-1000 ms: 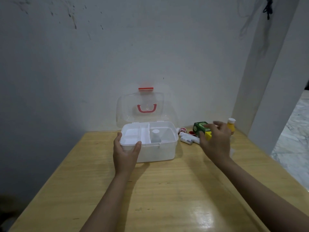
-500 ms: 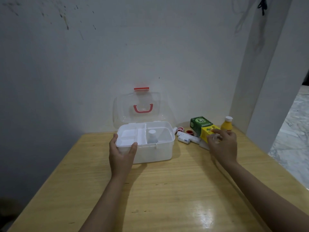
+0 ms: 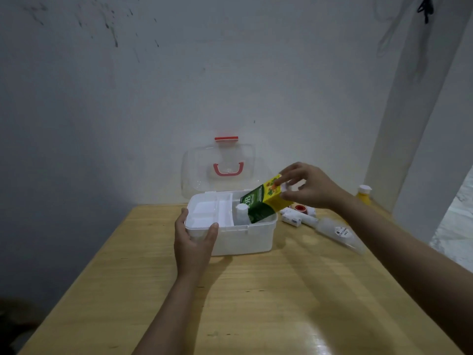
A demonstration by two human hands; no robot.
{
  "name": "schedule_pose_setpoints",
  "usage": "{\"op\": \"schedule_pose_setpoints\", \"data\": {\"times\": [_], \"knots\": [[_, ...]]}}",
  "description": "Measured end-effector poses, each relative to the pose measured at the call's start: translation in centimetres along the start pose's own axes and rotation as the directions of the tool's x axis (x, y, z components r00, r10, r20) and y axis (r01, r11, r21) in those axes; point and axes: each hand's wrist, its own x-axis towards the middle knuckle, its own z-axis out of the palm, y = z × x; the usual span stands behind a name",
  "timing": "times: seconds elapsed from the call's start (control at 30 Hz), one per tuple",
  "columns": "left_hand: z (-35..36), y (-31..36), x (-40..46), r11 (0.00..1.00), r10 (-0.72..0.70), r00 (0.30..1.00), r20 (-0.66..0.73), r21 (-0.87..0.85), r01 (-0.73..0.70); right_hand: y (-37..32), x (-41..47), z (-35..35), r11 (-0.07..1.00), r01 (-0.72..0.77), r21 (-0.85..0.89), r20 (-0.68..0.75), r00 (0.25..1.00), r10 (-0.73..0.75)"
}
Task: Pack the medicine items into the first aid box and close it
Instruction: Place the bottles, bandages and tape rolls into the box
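Observation:
The white first aid box (image 3: 245,239) stands open on the wooden table, its clear lid (image 3: 220,170) with a red handle upright behind it. My left hand (image 3: 194,242) grips the box's front left corner. My right hand (image 3: 309,187) holds a green and yellow carton (image 3: 263,203) by its upper end; the carton is tilted, its lower end inside the right compartment beside a small white bottle (image 3: 242,213). To the right of the box lie white tubes (image 3: 294,219), a red-capped item (image 3: 299,208), a clear bottle (image 3: 337,233) on its side and a yellow bottle (image 3: 363,196).
The table (image 3: 256,303) meets a white wall at the back. A white pillar (image 3: 414,124) stands at the back right corner. The table's left edge (image 3: 84,265) drops off into dark floor.
My right hand has lifted the green and yellow carton from the table and carried it left, tilting its lower end into the box. My left hand stays on the box.

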Motion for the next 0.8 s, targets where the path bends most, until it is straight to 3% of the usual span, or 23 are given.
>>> {"op": "schedule_pose_setpoints", "data": {"times": [0.27,0.43,0.8], "knots": [[0.1,0.1,0.0,1.000,0.015,1.000,-0.015,0.007,-0.015,-0.4,2.3,4.4,0.998,-0.039,-0.042,0.185,0.982,0.046],[0.1,0.4,-0.1,1.000,0.023,1.000,-0.021,0.003,-0.023,-0.4,3.7,5.8,0.980,-0.089,-0.177,0.232,0.964,0.129],[0.1,0.1,-0.1,0.999,0.031,0.999,-0.029,0.023,-0.031,-1.2,5.3,8.9,0.886,-0.029,-0.464,0.355,0.910,0.215]]}}
